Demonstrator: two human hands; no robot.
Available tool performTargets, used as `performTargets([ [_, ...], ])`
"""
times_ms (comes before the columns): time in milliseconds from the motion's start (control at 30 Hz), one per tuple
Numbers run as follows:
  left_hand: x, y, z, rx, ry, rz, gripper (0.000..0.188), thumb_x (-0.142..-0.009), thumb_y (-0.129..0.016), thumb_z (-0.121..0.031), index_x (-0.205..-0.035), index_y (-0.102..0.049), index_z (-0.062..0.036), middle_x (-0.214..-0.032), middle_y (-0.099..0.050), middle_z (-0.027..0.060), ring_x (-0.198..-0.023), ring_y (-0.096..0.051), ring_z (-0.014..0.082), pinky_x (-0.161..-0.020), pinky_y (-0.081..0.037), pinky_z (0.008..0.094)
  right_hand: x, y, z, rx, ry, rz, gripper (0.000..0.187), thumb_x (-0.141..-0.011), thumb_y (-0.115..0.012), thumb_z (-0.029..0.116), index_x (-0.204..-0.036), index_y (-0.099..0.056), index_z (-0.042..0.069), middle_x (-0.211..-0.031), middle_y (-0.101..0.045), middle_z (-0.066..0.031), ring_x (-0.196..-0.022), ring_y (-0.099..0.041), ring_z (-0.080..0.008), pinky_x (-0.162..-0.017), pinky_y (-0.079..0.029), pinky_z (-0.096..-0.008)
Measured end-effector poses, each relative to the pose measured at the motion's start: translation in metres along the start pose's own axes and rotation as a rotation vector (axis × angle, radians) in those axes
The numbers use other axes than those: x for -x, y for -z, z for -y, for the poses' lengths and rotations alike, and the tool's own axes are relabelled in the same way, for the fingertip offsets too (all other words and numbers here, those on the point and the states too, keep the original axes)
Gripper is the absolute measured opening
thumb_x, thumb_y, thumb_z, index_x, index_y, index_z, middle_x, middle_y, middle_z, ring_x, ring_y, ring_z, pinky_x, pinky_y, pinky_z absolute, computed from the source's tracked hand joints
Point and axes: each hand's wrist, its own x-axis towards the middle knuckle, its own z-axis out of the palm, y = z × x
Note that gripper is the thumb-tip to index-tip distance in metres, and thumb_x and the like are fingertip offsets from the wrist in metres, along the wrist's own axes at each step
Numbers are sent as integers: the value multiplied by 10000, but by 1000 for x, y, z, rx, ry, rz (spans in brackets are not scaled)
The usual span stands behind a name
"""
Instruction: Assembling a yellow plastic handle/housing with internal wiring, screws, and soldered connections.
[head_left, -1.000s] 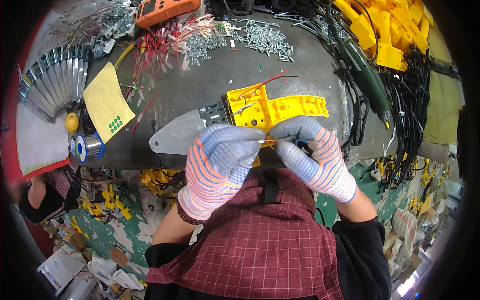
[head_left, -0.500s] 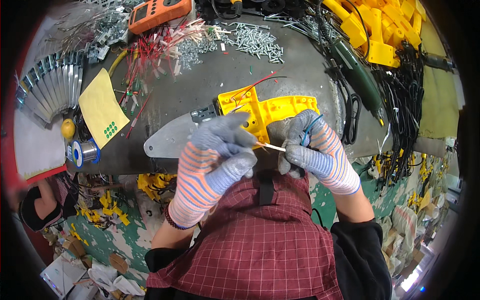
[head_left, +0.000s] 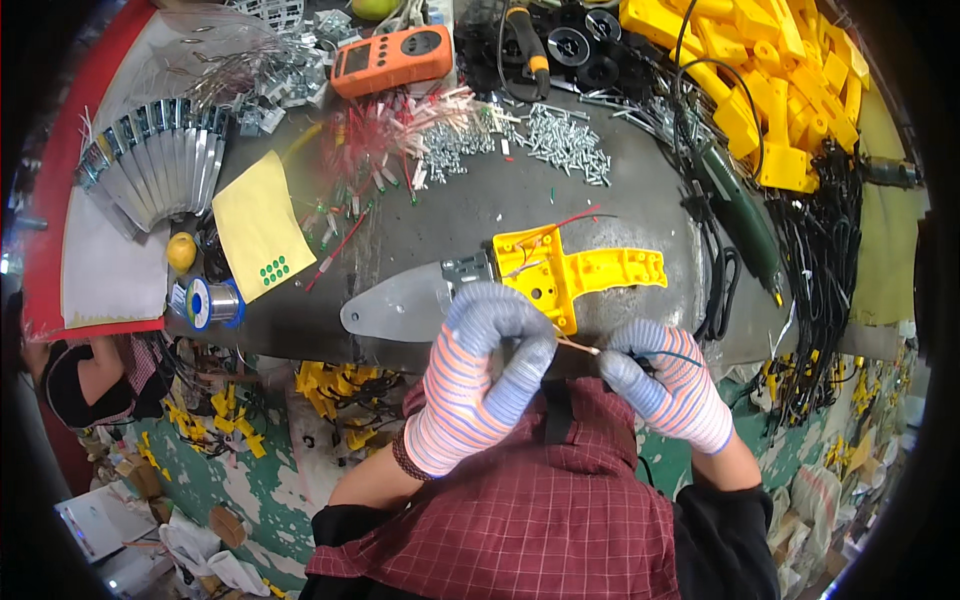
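Both hands' fingers pinch a thin wire (head_left: 578, 345) beside the yellow housing (head_left: 575, 275), screws (head_left: 560, 140) beyond.

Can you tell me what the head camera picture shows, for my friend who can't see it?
Two gloved hands, left hand and right hand, pinch a thin wire between them over a grey workbench. Just beyond lies a yellow plastic housing on a metal plate, with screws scattered farther back.

Orange meter (head_left: 392, 60), loose screws (head_left: 565, 140), solder spool (head_left: 213, 303), yellow paper (head_left: 260, 225)
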Motion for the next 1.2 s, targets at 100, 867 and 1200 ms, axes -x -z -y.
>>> performTargets([
  [100, -4, -2, -2, -207, -179, 67, 191, -773, -713, -63, -932, -607, -70, -906, -585, 99, -817, -585, 311, -733, -492, 419, 3, -4, 3, -203, -212, 16, 131, -908, -624, 133, -979, -636, 24, -788, -644, -98, -743, -651, -199, -682, -502, -329],
  [867, 10, -23, -14, 777, 593, -69, 185, -854, -722, -73, -1006, -620, -49, -1000, -611, 61, -911, -593, 138, -811, -482, 270, -3, -27, 4, -314, -80, -186, 125, -908, -642, 122, -961, -644, 8, -793, -659, -86, -699, -645, -160, -635, -502, -295],
  [1200, 2, 4, -3, 408, 175, -386, 310, -897, -697, -217, -1142, -594, -58, -901, -603, 45, -717, -570, 109, -639, -475, 237, -3, -34, -6, -226, -35, -303, 114, -874, -653, 106, -939, -653, 12, -790, -659, -118, -695, -671, -228, -629, -507, -317],
])
